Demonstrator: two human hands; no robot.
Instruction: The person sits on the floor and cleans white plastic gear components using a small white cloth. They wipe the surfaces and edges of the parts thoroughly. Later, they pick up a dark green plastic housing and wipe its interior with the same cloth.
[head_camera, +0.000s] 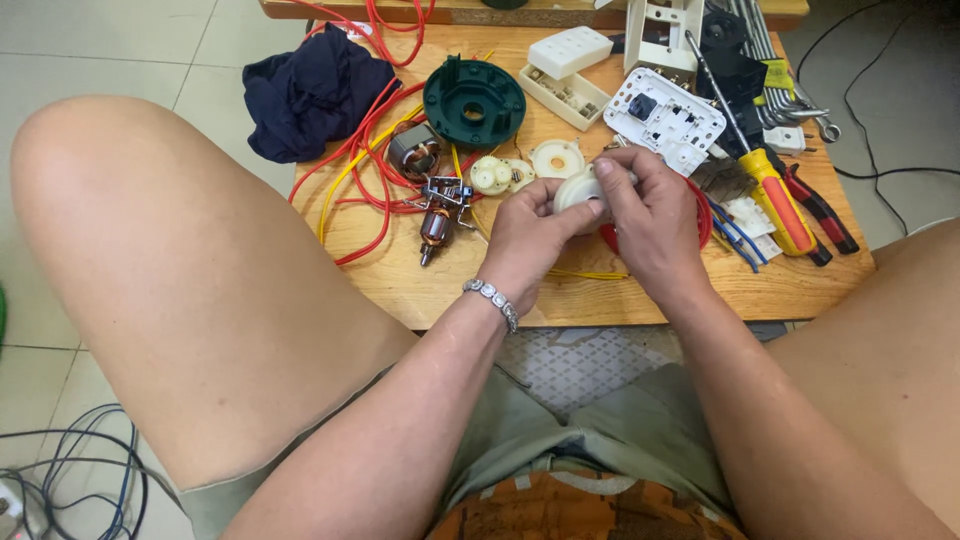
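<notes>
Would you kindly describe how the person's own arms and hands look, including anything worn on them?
Both forearms are bare, with no sleeves and no gloves in view. The left hand has a silver-coloured bracelet of chunky linked segments around its wrist. The right hand and its wrist carry nothing that shows: no watch and no band. No rings are visible on the fingers.
</notes>
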